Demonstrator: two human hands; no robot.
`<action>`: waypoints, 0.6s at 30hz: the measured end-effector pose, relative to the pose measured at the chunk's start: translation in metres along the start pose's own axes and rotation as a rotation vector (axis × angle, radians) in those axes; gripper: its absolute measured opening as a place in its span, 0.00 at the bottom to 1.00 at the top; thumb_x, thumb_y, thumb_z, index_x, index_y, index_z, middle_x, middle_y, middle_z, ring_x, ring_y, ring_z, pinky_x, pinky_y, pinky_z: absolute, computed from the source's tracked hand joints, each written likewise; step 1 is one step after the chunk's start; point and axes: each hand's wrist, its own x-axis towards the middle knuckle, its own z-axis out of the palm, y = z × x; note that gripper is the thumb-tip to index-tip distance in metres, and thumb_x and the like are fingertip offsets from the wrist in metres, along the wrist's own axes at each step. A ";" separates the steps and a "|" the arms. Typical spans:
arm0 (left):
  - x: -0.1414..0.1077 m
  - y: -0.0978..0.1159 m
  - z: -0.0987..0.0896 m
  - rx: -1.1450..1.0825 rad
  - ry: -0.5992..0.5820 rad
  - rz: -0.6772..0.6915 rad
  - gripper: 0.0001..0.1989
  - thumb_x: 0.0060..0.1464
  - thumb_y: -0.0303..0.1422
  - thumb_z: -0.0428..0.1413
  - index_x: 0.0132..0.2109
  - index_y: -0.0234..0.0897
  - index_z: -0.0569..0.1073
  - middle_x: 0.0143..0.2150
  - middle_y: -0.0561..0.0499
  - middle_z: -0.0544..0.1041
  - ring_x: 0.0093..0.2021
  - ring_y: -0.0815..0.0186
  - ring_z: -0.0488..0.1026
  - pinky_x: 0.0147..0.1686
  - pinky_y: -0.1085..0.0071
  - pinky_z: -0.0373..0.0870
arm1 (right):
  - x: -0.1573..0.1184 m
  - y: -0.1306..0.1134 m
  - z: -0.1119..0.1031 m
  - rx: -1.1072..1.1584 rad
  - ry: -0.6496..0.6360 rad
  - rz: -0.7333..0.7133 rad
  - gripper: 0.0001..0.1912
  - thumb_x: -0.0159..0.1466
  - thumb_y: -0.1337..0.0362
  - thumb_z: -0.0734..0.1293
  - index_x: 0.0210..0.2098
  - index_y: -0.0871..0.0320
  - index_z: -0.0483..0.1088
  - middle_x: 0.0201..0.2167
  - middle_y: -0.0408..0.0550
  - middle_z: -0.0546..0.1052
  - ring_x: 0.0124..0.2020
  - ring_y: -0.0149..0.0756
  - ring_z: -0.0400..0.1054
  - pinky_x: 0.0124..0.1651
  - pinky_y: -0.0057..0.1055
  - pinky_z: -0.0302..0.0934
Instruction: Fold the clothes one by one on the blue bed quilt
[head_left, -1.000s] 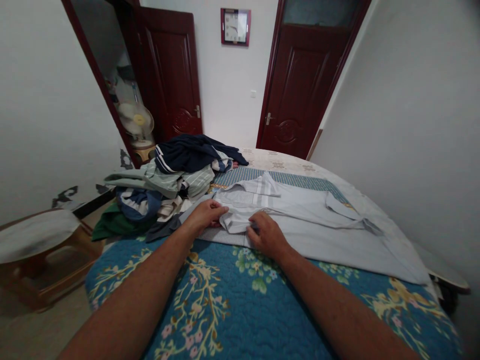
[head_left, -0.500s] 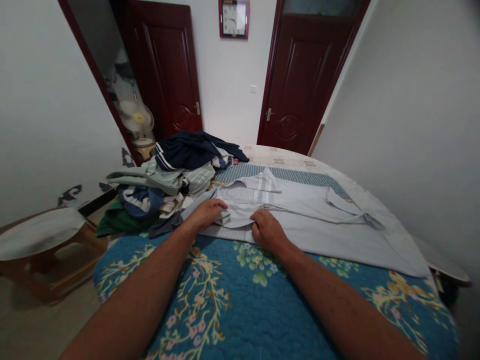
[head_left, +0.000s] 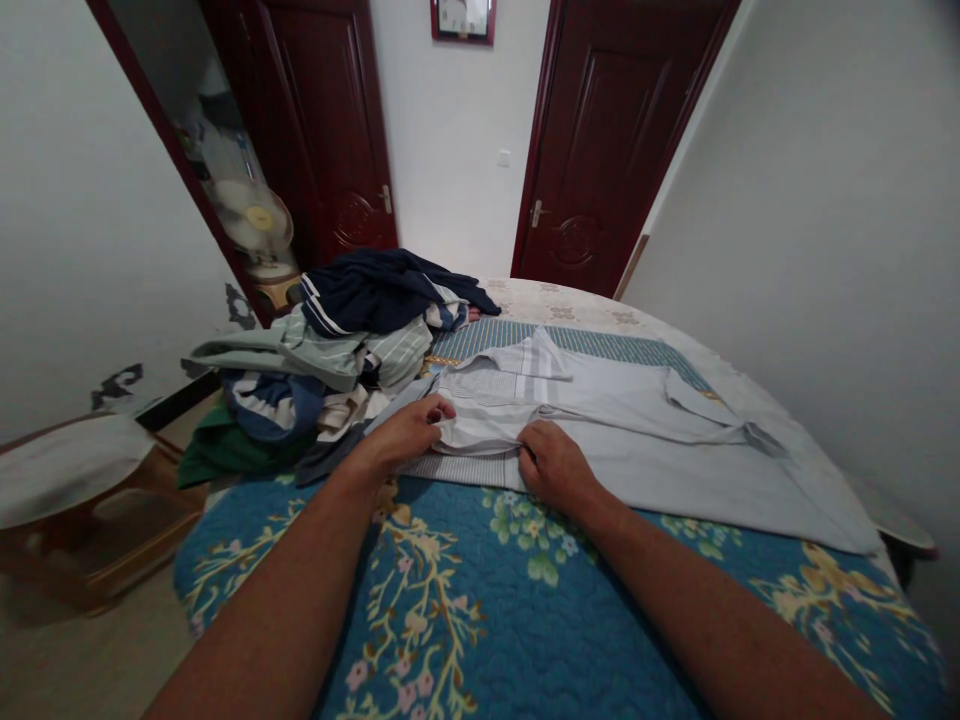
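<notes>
A light grey shirt (head_left: 637,460) with a striped band lies spread across the table, its long side running left to right. My left hand (head_left: 412,432) pinches the shirt's edge near its left end, thumb and forefinger together. A little to the right, my right hand (head_left: 553,462) has its fingers curled on the same piece of fabric. Between the two hands a pale strip of the shirt is drawn fairly straight. The fingertips of my right hand are partly hidden in the cloth.
A heap of clothes (head_left: 360,345) is piled on the table's left side. Under the shirt lies a blue floral quilted cover (head_left: 480,600). A stool (head_left: 82,470) stands at the left, and a fan (head_left: 251,215) is by the doorway. White walls flank the table.
My hands have moved slightly apart, and the strip of shirt between them looks straighter and less crumpled. The view has tilted down a little.
</notes>
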 end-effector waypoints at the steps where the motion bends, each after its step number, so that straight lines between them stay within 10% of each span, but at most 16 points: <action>1: -0.001 0.001 -0.002 -0.008 -0.052 0.019 0.24 0.45 0.28 0.59 0.52 0.41 0.76 0.45 0.50 0.79 0.38 0.62 0.75 0.35 0.69 0.69 | 0.000 0.000 0.000 0.004 -0.001 -0.001 0.08 0.66 0.72 0.63 0.38 0.58 0.75 0.40 0.54 0.77 0.45 0.45 0.68 0.52 0.38 0.64; 12: -0.002 -0.006 0.003 0.270 -0.178 0.373 0.42 0.45 0.20 0.54 0.69 0.40 0.69 0.68 0.43 0.71 0.70 0.56 0.67 0.71 0.59 0.61 | 0.003 0.005 0.001 0.058 0.034 0.034 0.08 0.67 0.71 0.62 0.37 0.57 0.73 0.37 0.52 0.76 0.42 0.42 0.68 0.48 0.36 0.61; 18: 0.003 -0.007 0.004 0.147 -0.052 0.180 0.30 0.52 0.28 0.57 0.64 0.38 0.75 0.63 0.43 0.78 0.60 0.56 0.76 0.61 0.62 0.73 | 0.002 0.008 0.003 0.057 0.026 0.014 0.08 0.66 0.71 0.62 0.37 0.57 0.72 0.37 0.52 0.75 0.43 0.44 0.67 0.49 0.37 0.61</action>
